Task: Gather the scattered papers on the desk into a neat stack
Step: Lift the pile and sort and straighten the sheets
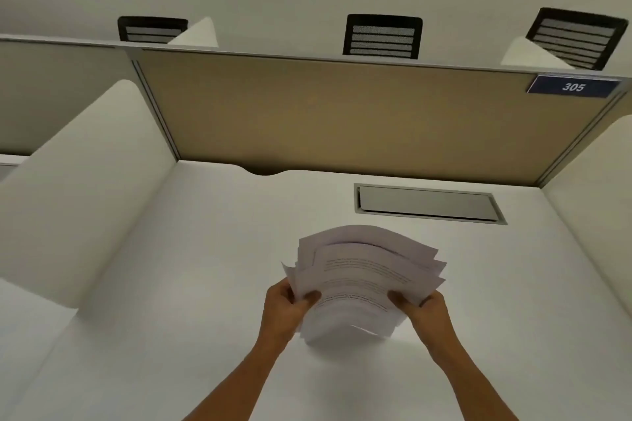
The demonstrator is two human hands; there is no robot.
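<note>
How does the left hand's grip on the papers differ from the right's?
The left hand holds the papers at their left edge, the right hand at their right edge. The left thumb reaches further onto the printed top sheet than the right thumb. Both pinch the uneven bundle above the desk, thumbs on top.

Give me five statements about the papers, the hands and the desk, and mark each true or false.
1. Both hands hold the papers. True.
2. The sheets' edges are squared flush. False: they fan out unevenly.
3. The left hand grips the left edge, the right hand the right edge. True.
4. The sign reads 503. False: it reads 305.
5. Loose sheets lie around the desk. False: none are visible there.
</note>
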